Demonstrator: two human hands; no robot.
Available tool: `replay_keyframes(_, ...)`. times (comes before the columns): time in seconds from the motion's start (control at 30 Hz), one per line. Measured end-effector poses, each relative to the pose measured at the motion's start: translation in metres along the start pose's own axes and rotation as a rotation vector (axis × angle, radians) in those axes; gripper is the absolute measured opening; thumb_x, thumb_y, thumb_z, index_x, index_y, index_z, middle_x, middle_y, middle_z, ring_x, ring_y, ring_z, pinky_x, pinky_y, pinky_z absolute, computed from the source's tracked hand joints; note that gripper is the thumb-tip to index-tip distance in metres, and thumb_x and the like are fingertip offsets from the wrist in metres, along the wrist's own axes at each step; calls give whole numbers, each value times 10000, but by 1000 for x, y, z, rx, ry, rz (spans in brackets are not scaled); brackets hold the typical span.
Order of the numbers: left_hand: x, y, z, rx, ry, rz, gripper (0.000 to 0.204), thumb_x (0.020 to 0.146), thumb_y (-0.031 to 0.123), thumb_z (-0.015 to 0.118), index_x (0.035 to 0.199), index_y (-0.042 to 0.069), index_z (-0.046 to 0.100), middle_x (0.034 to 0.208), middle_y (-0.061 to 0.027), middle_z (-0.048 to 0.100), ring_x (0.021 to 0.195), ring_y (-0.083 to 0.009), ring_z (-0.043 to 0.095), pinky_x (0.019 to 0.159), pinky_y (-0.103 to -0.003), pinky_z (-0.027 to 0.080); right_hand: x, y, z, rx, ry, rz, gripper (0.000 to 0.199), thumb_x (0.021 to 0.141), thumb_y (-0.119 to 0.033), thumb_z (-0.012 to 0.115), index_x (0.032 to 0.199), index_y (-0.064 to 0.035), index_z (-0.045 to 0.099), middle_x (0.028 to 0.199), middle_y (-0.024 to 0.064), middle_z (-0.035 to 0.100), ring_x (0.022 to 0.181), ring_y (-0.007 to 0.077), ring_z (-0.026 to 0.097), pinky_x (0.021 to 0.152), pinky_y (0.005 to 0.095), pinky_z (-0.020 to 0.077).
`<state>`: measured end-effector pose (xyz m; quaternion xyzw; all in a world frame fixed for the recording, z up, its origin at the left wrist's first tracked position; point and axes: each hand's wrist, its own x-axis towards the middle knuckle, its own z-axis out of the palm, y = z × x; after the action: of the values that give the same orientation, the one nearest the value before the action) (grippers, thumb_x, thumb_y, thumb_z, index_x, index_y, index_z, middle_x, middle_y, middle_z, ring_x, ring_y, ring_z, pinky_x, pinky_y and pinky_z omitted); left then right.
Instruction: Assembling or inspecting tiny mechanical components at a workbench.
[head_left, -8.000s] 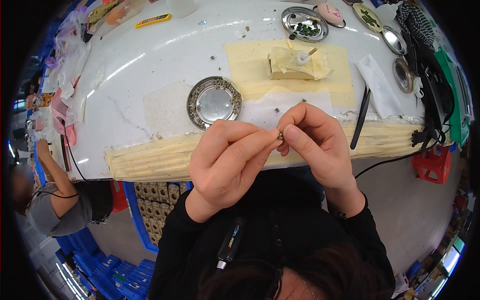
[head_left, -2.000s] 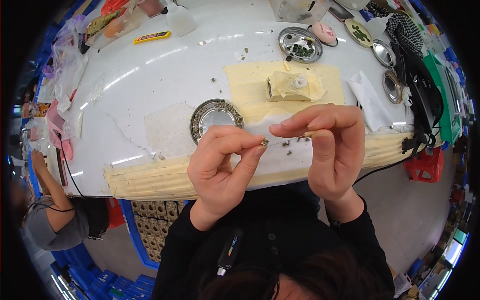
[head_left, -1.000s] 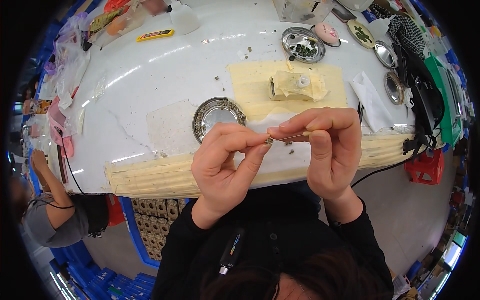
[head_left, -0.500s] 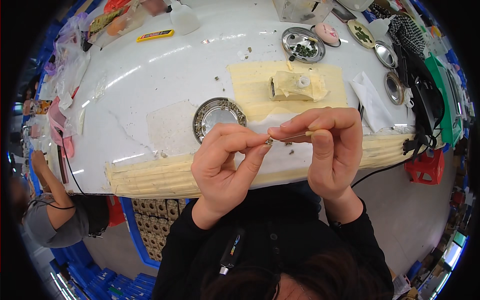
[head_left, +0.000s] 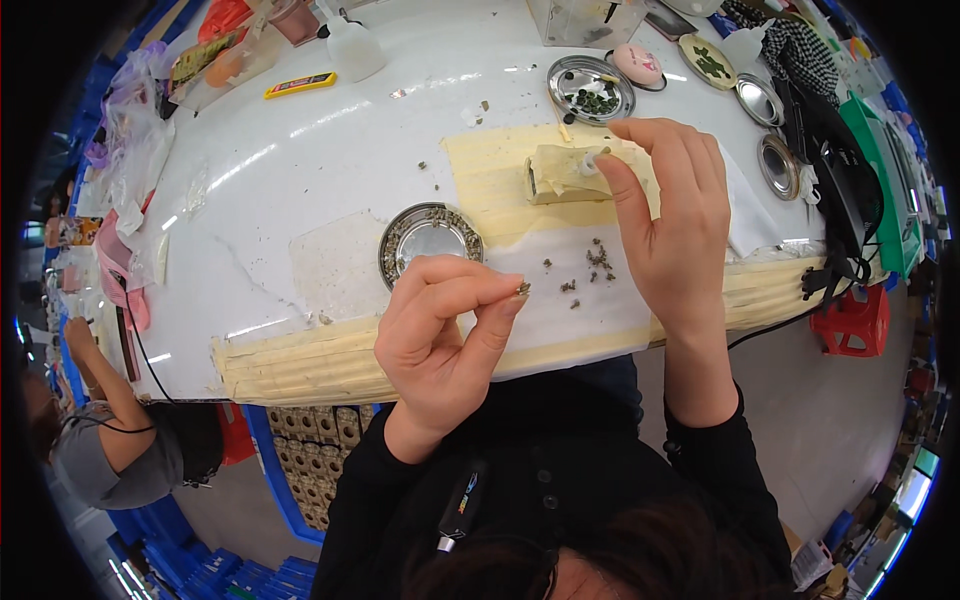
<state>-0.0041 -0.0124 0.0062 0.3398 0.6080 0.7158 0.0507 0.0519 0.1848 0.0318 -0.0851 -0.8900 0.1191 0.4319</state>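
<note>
My left hand [head_left: 440,345] is closed in a pinch on a tiny metal piece [head_left: 523,288], above the white sheet at the table's near side. My right hand [head_left: 675,200] reaches over a block wrapped in cream tape [head_left: 560,175], with thumb and forefinger curved beside the white nozzle [head_left: 590,162] on its top. A small pale end of the needle tool [head_left: 604,152] seems to show at the thumb tip; its thin shaft cannot be made out. Several small metal pieces [head_left: 598,258] lie loose on the sheet between my hands. A round metal dish [head_left: 430,240] holding more sits beyond my left hand.
A steel dish with dark green bits [head_left: 590,90] stands at the back, beside a pink oval case [head_left: 637,65]. A yellow box [head_left: 300,86] and a white squeeze bottle [head_left: 352,50] lie back left. Another person's arm [head_left: 105,385] is at the left edge.
My right hand has moved away from the left and up to the taped block, taking the needle off the metal piece. My left hand keeps its pinch, shifted slightly left.
</note>
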Motion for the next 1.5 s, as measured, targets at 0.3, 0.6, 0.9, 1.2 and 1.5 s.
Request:
replay_keyframes(0.3,5,-1,1,186,-1,209,204,758,-86,741,942,-7,706,869,-73,601,667,-114,555,563,-216,444,-27,-47,-19,893,-386,382,77,828,-59,697,887,-21,665,790,83,599,703,247,544,625,306,437)
replay_keyframes(0.6,5,-3,4,263,-27,259,199,757,-82,744,939,-10,704,877,-75,597,674,-113,562,562,-220,453,-32,-48,-19,824,-316,362,55,869,-58,677,890,-16,648,806,39,610,717,136,553,637,258,448)
replay_keyframes(0.9,7,-2,-1,99,-90,186,205,758,-82,741,944,-5,703,896,-82,606,727,-133,584,602,-250,470,-39,-50,-17,1448,-447,814,111,935,-101,628,954,7,612,846,18,619,731,60,538,671,226,463)
replay_keyframes(1.2,6,-2,4,284,-62,314,217,745,-70,753,943,8,710,872,-73,617,738,-159,603,599,-261,480,-43,-53,-19,1234,-387,702,87,949,-80,598,959,5,587,848,28,610,765,86,586,692,241,498)
replay_keyframes(1.5,7,1,4,296,-73,339,226,741,-67,756,945,20,716,863,-73,623,728,-166,605,600,-258,477,-43,-54,-23,1267,-391,697,106,973,-89,562,1006,11,569,874,39,615,796,97,612,728,238,521)
